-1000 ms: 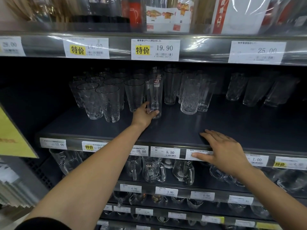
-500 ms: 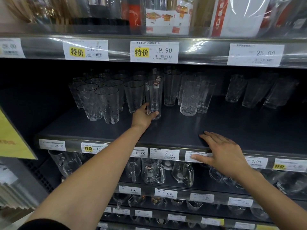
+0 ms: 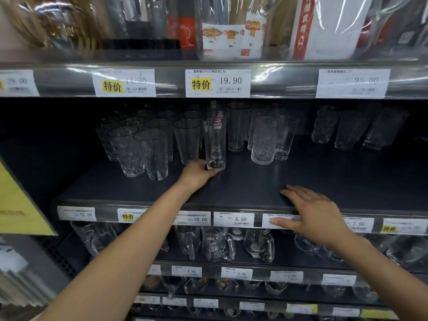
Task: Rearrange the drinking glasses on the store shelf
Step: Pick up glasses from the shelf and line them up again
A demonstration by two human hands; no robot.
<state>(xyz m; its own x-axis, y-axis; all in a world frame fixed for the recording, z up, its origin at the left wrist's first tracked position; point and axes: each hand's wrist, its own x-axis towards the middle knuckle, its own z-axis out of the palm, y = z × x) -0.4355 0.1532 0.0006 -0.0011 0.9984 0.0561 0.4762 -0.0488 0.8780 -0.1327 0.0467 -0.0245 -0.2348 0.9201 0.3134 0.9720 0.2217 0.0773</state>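
The left hand [image 3: 196, 174] was wrapped low around the foot of the tall glass [image 3: 215, 140], which stood upright on the middle shelf [image 3: 254, 191] at the front of its row. The right hand [image 3: 317, 214] lay flat on the shelf's front edge, fingers straight and holding nothing, thumb across a price label [image 3: 268, 216].

That low grip was the worry. With a tall glass held only at the base, a quick tug could have swung the rim back into the glass behind [image 3: 237, 128]. It could also have gone sideways into the plain tumbler [image 3: 187, 140] standing just beside it. One knock in that crowd could have set off several more. Slick glass might also have slipped through the fingers, with rows of mugs [image 3: 217, 244] waiting below the edge.

Dimpled tumblers [image 3: 151, 154] crowded the left, so that was the tight side. A patterned glass [image 3: 264, 142] stood apart to the right. Three glasses [image 3: 347, 130] sat well off in the shadows.
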